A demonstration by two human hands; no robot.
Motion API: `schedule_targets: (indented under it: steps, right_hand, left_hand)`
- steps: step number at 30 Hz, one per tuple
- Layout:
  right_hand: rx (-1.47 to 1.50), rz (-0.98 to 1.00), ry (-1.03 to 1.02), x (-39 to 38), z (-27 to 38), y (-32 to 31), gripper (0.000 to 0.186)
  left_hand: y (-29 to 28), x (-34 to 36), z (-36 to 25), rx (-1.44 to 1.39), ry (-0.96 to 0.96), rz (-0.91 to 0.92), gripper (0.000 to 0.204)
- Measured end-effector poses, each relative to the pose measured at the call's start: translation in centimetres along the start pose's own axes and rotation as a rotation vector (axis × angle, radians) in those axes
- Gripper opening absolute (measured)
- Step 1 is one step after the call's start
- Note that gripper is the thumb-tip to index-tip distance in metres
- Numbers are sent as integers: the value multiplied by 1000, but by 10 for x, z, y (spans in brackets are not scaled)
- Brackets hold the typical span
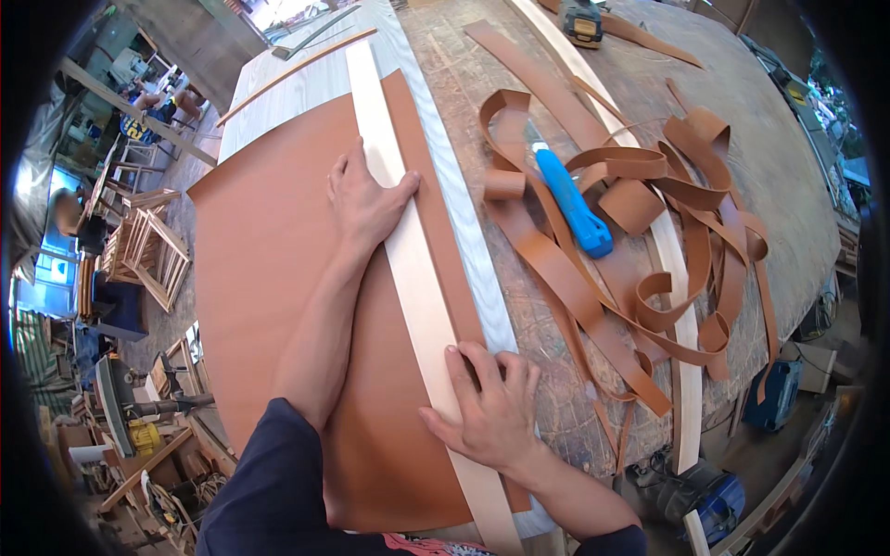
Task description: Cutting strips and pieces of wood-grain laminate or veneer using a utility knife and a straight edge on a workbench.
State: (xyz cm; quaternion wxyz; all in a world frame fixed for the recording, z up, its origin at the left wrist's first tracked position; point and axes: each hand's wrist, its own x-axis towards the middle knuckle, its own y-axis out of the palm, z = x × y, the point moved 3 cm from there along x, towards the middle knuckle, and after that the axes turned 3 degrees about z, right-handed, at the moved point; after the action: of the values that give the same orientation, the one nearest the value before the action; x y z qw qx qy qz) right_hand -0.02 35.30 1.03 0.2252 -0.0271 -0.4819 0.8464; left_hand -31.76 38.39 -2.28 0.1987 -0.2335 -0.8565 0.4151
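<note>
A long pale wooden strip lies lengthwise over a brown leather-like sheet, near the sheet's right edge. My left hand grips the strip across its width on the upper half, thumb at the right edge and fingers at the left. Lower down, my right hand holds the same strip, thumb at its left edge and fingers bent over its top and right side. A narrow margin of the sheet shows right of the strip. Under the sheet is a pale wood-grain board.
On the worn wooden table, to the right, a blue utility knife lies among curled brown offcut strips. Another long pale wooden strip runs beneath them. A power-tool battery sits at the far edge. Wooden frames stand at left, near people.
</note>
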Motion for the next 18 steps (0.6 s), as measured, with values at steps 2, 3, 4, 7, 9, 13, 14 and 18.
schedule_targets:
  steps: [2, 3, 4, 7, 9, 13, 14, 18]
  right_hand:
    - [-6, -9, -3, 1, 0, 0, 73]
    - [-19, -7, -14, 2, 1, 0, 71]
    - [-32, -6, -24, 3, 2, -1, 69]
    - [-31, -19, -36, 3, 2, 0, 65]
    - [-34, -15, -36, 3, 3, -1, 65]
    - [-30, -37, -55, 5, 0, 2, 64]
    - [-28, -39, -57, 5, 1, 0, 64]
    - [-45, -19, -46, 3, 2, 1, 64]
  left_hand:
    - [1, 2, 1, -27, 4, 32, 102]
    - [-1, 2, 2, -14, 22, 15, 101]
    - [-2, 3, 2, -1, 40, -2, 101]
    - [-3, 4, 3, -49, 55, -28, 101]
    - [-2, 1, 2, -54, 42, -38, 101]
    - [-3, 4, 3, -127, 18, -81, 101]
    - [-5, 4, 3, -125, 19, -84, 101]
    - [1, 2, 9, -152, 39, -96, 101]
